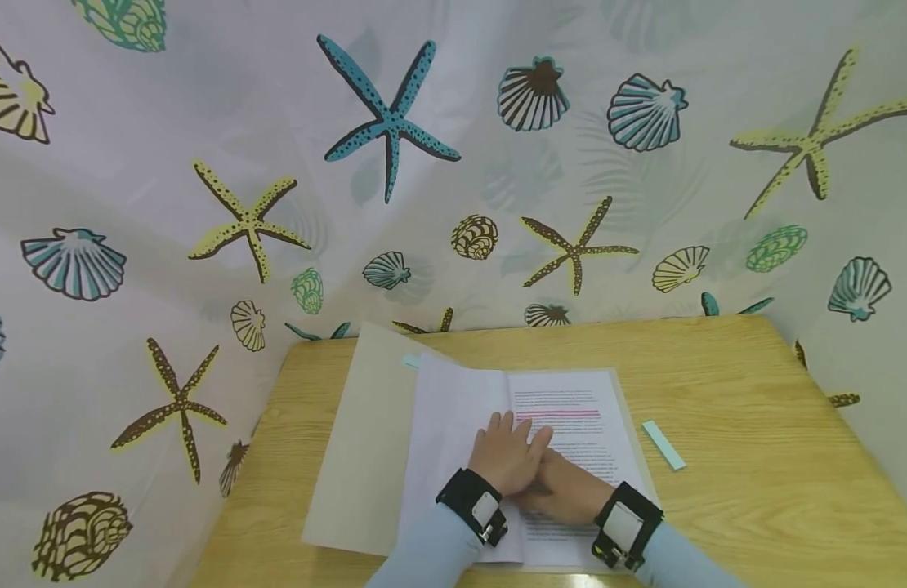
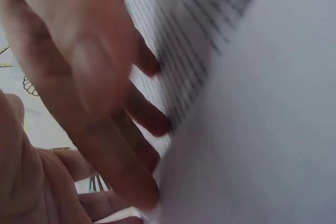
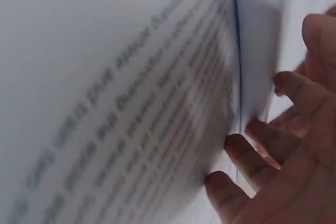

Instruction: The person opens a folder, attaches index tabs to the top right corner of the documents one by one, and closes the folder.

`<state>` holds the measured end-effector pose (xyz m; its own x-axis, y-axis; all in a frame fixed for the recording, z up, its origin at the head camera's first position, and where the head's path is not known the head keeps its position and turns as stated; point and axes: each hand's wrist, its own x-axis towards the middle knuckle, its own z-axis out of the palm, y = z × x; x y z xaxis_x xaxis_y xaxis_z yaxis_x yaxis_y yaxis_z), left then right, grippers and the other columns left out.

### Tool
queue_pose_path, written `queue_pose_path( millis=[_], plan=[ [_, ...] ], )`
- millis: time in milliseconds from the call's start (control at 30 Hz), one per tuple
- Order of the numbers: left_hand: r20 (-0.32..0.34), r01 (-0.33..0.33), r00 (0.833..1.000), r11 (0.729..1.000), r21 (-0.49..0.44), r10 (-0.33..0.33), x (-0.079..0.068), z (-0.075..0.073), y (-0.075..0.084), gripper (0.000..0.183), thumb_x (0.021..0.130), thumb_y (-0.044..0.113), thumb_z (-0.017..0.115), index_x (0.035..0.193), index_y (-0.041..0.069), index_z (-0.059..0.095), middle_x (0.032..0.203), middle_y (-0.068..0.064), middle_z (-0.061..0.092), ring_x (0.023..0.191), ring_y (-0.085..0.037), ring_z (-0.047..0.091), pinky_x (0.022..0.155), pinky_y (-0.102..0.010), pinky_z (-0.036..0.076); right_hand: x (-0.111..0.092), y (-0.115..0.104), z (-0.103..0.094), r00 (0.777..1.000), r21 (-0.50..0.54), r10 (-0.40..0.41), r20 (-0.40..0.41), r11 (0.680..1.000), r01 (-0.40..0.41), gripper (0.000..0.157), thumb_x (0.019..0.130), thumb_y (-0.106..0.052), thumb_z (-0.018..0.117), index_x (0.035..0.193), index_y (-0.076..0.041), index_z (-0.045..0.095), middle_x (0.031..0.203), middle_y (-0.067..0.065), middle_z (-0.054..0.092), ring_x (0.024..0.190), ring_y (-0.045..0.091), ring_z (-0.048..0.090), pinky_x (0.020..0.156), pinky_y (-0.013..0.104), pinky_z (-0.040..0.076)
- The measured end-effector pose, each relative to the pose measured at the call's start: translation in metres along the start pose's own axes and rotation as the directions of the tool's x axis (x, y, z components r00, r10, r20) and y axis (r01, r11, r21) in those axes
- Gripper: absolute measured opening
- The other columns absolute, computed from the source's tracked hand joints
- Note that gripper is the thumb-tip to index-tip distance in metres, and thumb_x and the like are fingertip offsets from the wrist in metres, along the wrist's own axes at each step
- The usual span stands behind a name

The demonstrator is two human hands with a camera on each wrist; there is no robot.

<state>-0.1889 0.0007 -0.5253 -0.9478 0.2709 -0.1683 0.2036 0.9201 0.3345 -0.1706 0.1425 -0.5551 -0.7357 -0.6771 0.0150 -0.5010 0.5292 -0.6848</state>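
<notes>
A booklet with a beige cover lies open, its left page (image 1: 453, 416) blank and its right page (image 1: 571, 457) printed, with a line marked in pink. At the inner fold my left hand (image 1: 507, 453) rests with extended fingers, crossing over part of my right hand (image 1: 567, 490). The right hand reaches in from the right over the printed page, its fingertips partly hidden under the left. In the right wrist view, spread fingers (image 3: 252, 161) touch the paper near the fold (image 3: 239, 66). Both hands appear in the left wrist view beside the printed page (image 2: 184, 35).
The beige cover (image 1: 361, 457) spreads out to the left on the wooden table (image 1: 740, 425). A pale blue strip (image 1: 663, 445) lies right of the booklet; another pale blue piece (image 1: 411, 360) shows at the left page's top edge. Patterned cloth (image 1: 453, 163) hangs behind and at both sides.
</notes>
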Motion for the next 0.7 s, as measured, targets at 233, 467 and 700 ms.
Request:
queue_pose_path(
  millis=[233, 467, 700],
  plan=[
    [0.044, -0.125, 0.992, 0.985, 0.116, 0.121, -0.016, 0.008, -0.020, 0.076, 0.092, 0.071, 0.025, 0.137, 0.018, 0.056, 0.152, -0.014, 0.034, 0.142, -0.036, 0.023, 0.106, -0.062, 0.026, -0.018, 0.008, -0.016, 0.994, -0.037, 0.106, -0.001, 0.994, -0.106, 0.051, 0.096, -0.045, 0.053, 0.137, -0.013, 0.053, 0.139, 0.007, 0.052, 0.130, 0.029, 0.046, 0.105, 0.051, 0.035],
    [0.088, -0.212, 0.976, 0.960, 0.182, 0.199, -0.023, 0.014, -0.035, 0.085, 0.073, 0.078, 0.058, 0.140, 0.026, 0.051, 0.156, -0.008, 0.029, 0.143, -0.035, 0.020, 0.105, -0.064, 0.026, -0.047, 0.023, -0.046, 0.879, -0.170, 0.414, -0.239, 0.873, -0.457, 0.037, 0.091, -0.032, 0.066, 0.121, -0.010, 0.064, 0.113, 0.008, 0.066, 0.102, 0.028, 0.063, 0.084, 0.049, 0.050],
    [0.061, -0.251, 0.968, 0.951, 0.179, 0.244, -0.031, 0.018, -0.040, 0.080, 0.072, 0.069, 0.069, 0.138, 0.027, 0.053, 0.156, -0.009, 0.027, 0.144, -0.033, 0.019, 0.106, -0.062, 0.025, -0.080, 0.046, -0.073, 0.741, -0.178, 0.521, -0.424, 0.754, -0.633, 0.037, 0.089, -0.025, 0.068, 0.112, 0.003, 0.063, 0.090, 0.016, 0.066, 0.068, 0.022, 0.060, 0.050, 0.035, 0.045]
  ],
)
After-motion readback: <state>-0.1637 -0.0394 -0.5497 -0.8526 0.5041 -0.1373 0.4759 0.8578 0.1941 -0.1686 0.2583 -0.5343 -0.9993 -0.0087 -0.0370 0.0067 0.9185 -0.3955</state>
